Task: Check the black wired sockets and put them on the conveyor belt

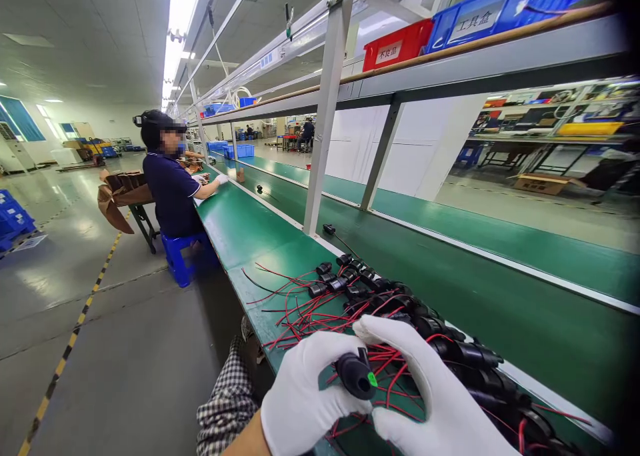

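Both my hands wear white gloves and meet over the near end of a green workbench (pixel 245 226). My left hand (pixel 303 393) grips a small black cylindrical plug (pixel 356 374) with a green dot on its end. My right hand (pixel 433 393) closes around the same plug from the right, fingers curled over red wires. Just beyond lies a pile of black plugs with red and black wire tails (pixel 360 293), spread along the bench edge.
A green conveyor belt (pixel 500 309) runs beside the bench under a white metal frame (pixel 323 109). Red and blue bins (pixel 400 43) sit on the top shelf. A co-worker in a dark shirt (pixel 173 189) sits on a blue stool further down. Grey floor with a yellow-black line lies to the left.
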The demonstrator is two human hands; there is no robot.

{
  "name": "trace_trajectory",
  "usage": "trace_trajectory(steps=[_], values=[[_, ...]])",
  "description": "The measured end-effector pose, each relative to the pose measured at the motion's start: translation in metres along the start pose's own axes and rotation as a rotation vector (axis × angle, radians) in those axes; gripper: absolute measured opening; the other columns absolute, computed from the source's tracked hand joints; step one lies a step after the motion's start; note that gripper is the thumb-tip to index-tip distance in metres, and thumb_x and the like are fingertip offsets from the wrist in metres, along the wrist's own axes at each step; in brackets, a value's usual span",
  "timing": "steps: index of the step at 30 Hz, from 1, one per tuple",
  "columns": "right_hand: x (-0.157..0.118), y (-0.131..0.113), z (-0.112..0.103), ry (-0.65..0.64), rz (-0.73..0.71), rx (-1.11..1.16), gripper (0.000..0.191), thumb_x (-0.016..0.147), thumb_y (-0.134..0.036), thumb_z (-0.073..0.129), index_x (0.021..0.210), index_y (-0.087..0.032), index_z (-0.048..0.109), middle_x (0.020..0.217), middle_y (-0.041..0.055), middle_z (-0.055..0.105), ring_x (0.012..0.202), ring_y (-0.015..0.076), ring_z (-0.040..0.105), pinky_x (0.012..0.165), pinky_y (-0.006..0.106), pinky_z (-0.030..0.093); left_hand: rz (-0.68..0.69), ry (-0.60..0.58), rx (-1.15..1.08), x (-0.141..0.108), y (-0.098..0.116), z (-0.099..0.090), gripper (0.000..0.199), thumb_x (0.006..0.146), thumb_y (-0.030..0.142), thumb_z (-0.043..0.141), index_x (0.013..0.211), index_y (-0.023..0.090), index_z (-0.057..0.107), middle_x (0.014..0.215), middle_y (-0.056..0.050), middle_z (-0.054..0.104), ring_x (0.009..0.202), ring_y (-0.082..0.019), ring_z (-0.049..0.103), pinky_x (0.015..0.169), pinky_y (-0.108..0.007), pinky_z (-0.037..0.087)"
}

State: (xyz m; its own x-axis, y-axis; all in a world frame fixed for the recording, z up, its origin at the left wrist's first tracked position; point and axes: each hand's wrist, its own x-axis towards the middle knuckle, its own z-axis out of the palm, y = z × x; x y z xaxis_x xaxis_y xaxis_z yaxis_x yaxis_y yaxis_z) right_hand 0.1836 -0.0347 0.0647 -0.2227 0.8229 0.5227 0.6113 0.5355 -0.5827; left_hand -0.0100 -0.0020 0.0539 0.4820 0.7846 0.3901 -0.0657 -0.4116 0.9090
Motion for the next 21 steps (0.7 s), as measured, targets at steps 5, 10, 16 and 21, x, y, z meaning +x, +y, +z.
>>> trace_trajectory(steps=[5,10,16,21], values=[[0.001,-0.009,0.002,0.033,-0.08,-0.073,0.083,0.059,-0.008,0.062,0.136,-0.033,0.042,0.127,0.0041,0.055,0.115,0.0258,0.06,0.097,0.035,0.056,0.011,-0.003,0.019,-0.001,-0.006,0.0,0.036,0.085,0.041,0.069,0.117,0.025,0.067,0.115,-0.005,0.068,0.107,-0.021,0.062,0.098,-0.029,0.044],[0.008,-0.006,0.003,0.052,-0.198,-0.033,0.064,0.074,-0.011,0.064,0.133,-0.033,0.051,0.116,0.0042,0.06,0.107,0.0219,0.061,0.092,0.031,0.056,0.037,0.025,0.162,-0.005,-0.006,0.003,0.039,0.087,0.033,0.068,0.125,0.029,0.063,0.116,-0.004,0.069,0.106,-0.021,0.062,0.096,-0.029,0.044],[0.014,0.006,0.008,0.0,0.106,0.465,0.023,0.08,-0.027,0.069,0.101,-0.028,0.063,0.099,0.0026,0.064,0.089,0.0226,0.066,0.079,0.033,0.059,-0.125,0.238,0.287,-0.013,-0.005,0.019,0.049,0.077,0.043,0.077,0.12,0.024,0.066,0.12,-0.01,0.067,0.112,-0.027,0.06,0.097,-0.036,0.045],[0.015,0.011,0.014,-0.091,0.332,0.685,0.057,0.077,-0.072,0.069,0.107,-0.024,0.062,0.107,0.0097,0.067,0.098,0.0289,0.066,0.086,0.043,0.057,-0.257,0.259,0.292,-0.01,0.0,0.015,0.044,0.078,0.055,0.072,0.105,0.02,0.07,0.106,-0.01,0.071,0.101,-0.027,0.063,0.091,-0.037,0.047]])
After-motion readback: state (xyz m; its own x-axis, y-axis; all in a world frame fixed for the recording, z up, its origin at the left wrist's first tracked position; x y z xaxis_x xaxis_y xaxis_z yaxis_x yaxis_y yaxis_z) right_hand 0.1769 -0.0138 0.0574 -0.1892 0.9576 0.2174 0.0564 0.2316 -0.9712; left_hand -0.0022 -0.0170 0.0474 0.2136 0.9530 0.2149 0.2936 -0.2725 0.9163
